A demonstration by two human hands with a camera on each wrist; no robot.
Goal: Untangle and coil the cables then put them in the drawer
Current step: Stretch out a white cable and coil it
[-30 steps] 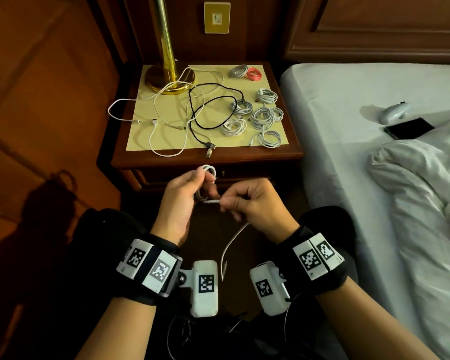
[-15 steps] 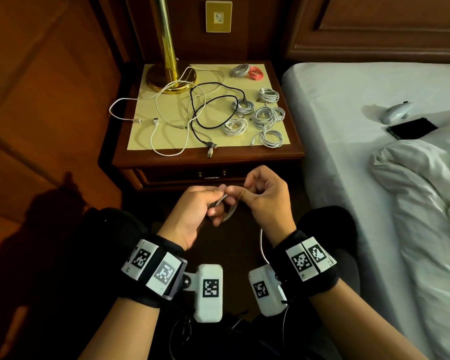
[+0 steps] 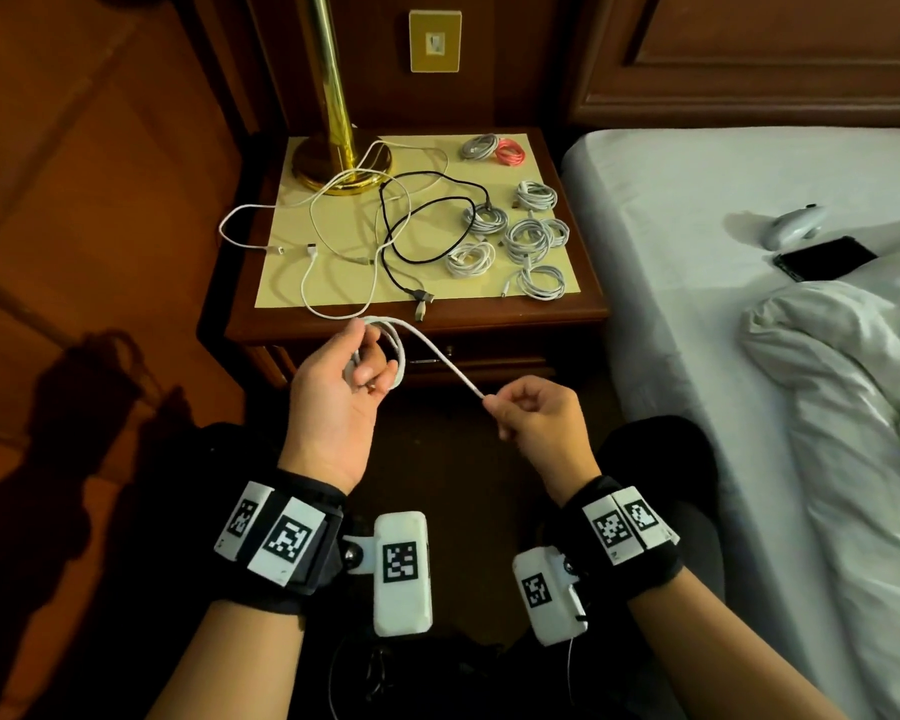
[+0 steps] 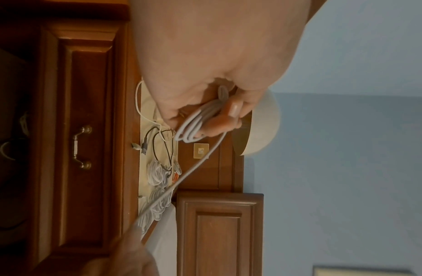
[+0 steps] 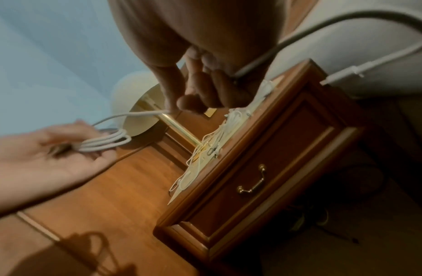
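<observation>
In front of the nightstand my left hand (image 3: 357, 366) grips a small coil of white cable (image 3: 393, 350), its loops (image 4: 195, 123) bunched between thumb and fingers. A free length of that cable runs down and right to my right hand (image 3: 510, 413), which pinches it (image 5: 143, 114) between thumb and forefinger. The rest trails past my right wrist. On the nightstand top (image 3: 567, 309) lie loose tangled white cables (image 3: 333, 236) and a black cable (image 3: 411, 220), with several coiled white ones (image 3: 528, 239) on the right. The drawer (image 5: 259, 179) under the top is closed.
A brass lamp base (image 3: 341, 163) stands at the nightstand's back left. A grey coil (image 3: 479, 146) and a pink coil (image 3: 510, 152) lie at the back. To the right is a bed (image 3: 697, 210) with a phone (image 3: 824, 258), a white mouse-like object (image 3: 796, 226) and a rumpled duvet (image 3: 853, 381).
My hands have drawn apart: the left rose with the coil, the right moved down and right, stretching a length of the cable between them.
</observation>
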